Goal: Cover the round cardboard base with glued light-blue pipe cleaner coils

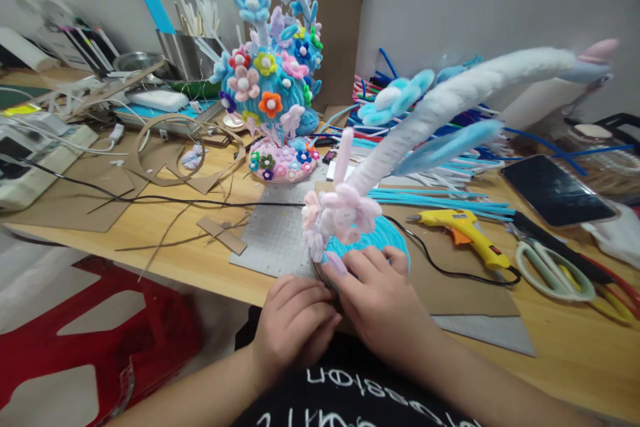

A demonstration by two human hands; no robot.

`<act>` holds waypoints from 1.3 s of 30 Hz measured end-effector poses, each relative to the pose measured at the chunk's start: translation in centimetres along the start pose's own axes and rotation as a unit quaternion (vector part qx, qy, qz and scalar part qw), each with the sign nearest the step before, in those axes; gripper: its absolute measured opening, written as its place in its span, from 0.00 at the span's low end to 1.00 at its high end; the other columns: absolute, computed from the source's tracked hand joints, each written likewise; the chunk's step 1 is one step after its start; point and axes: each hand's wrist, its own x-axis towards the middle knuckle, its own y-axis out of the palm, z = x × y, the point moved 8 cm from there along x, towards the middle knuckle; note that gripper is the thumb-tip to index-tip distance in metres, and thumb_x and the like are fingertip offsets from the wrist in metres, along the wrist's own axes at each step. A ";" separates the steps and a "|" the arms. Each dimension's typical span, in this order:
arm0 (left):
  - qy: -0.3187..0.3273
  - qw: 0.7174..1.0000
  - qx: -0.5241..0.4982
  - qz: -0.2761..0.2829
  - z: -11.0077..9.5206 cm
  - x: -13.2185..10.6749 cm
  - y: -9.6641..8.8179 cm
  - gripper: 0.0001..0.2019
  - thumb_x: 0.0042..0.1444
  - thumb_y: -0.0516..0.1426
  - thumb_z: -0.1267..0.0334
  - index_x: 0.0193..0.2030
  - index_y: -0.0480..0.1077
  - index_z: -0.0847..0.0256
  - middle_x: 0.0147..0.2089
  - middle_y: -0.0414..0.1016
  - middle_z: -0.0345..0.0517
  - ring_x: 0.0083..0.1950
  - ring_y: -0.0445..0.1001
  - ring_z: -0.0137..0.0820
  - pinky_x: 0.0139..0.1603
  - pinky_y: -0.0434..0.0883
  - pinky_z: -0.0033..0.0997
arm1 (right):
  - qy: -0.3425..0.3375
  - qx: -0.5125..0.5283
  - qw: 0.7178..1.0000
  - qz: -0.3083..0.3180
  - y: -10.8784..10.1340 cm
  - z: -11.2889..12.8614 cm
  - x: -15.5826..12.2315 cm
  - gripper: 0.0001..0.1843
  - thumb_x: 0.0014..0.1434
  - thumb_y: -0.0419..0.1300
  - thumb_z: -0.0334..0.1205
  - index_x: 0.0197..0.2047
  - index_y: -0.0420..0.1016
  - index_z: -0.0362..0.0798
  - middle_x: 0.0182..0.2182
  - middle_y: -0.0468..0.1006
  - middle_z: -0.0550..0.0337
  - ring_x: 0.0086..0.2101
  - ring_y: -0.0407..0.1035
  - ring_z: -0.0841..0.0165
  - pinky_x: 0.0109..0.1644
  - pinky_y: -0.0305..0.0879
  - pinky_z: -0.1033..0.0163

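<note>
A pipe-cleaner flower decoration stands tilted at the table's front edge, with a round blue base (387, 243) and a thick white wrapped stem (425, 113) leaning far right. Pink and white flowers (347, 210) cluster at the stem's foot; a blue flower (395, 99) and a blue leaf (450, 147) sit higher up. My right hand (377, 290) is closed over the near edge of the base, its fingers bent on the blue surface. My left hand (297, 317) is curled against the decoration's near left side. Whatever is inside its fingers is hidden.
A finished-looking flowered piece (270, 100) stands at the back. To the right lie a yellow glue gun (465, 230), scissors (555, 270), a phone (557, 190) and bundled blue pipe cleaners (440, 197). A black cable (200, 200) crosses the table by cardboard rings (170, 150).
</note>
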 end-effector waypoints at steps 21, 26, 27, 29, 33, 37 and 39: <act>-0.123 0.992 0.019 -0.037 1.8 -0.3 -1.1 0.12 0.54 0.57 0.73 0.43 0.61 0.59 0.45 0.75 0.49 0.47 0.74 0.36 0.48 0.68 0.43 | 0.010 0.015 1.000 -0.006 0.1 -0.6 0.0 0.15 0.64 0.49 0.32 0.47 0.75 0.53 0.48 0.74 0.50 0.44 0.62 0.55 0.45 0.51 0.49; -0.219 0.975 0.010 -0.036 3.7 -0.9 -0.3 0.17 0.58 0.57 0.69 0.52 0.58 0.60 0.46 0.71 0.53 0.48 0.74 0.38 0.48 0.72 0.45 | 0.008 0.012 1.000 -0.014 0.1 -0.5 0.0 0.16 0.63 0.49 0.31 0.48 0.74 0.52 0.48 0.74 0.50 0.44 0.61 0.55 0.45 0.51 0.49; -0.233 0.972 0.007 -0.033 4.1 -1.0 -0.1 0.17 0.59 0.57 0.69 0.52 0.58 0.59 0.46 0.71 0.52 0.47 0.75 0.37 0.47 0.73 0.45 | 0.006 0.011 1.000 -0.016 0.1 -0.5 0.0 0.16 0.63 0.50 0.31 0.48 0.74 0.52 0.48 0.74 0.50 0.44 0.61 0.55 0.45 0.50 0.49; -0.253 0.967 -0.002 -0.026 4.6 -1.0 0.1 0.14 0.59 0.56 0.69 0.50 0.59 0.58 0.44 0.71 0.49 0.45 0.75 0.36 0.45 0.73 0.43 | 0.001 0.009 1.000 -0.021 0.1 -0.4 -0.1 0.15 0.62 0.51 0.31 0.48 0.74 0.52 0.46 0.75 0.51 0.43 0.62 0.56 0.45 0.50 0.49; -0.288 0.957 -0.012 -0.017 5.0 -1.0 0.2 0.13 0.58 0.57 0.69 0.47 0.60 0.56 0.42 0.72 0.46 0.43 0.75 0.36 0.45 0.73 0.44 | -0.007 0.008 0.999 -0.036 0.2 -0.4 -0.3 0.14 0.62 0.53 0.32 0.48 0.74 0.52 0.44 0.76 0.54 0.42 0.62 0.58 0.45 0.49 0.50; -0.310 0.950 -0.039 -0.016 5.1 -1.3 0.3 0.13 0.58 0.56 0.67 0.48 0.59 0.55 0.42 0.73 0.46 0.45 0.76 0.35 0.46 0.74 0.42 | -0.008 0.008 0.999 -0.045 0.1 -0.3 -0.6 0.14 0.61 0.53 0.32 0.48 0.74 0.52 0.43 0.77 0.54 0.41 0.62 0.58 0.45 0.49 0.50; -0.318 0.946 -0.053 -0.021 5.1 -1.5 0.4 0.13 0.58 0.56 0.66 0.48 0.58 0.55 0.43 0.73 0.47 0.46 0.76 0.35 0.47 0.74 0.41 | -0.012 0.006 0.999 -0.049 0.0 -0.2 -0.8 0.15 0.60 0.54 0.32 0.49 0.75 0.51 0.43 0.77 0.54 0.41 0.62 0.58 0.45 0.49 0.50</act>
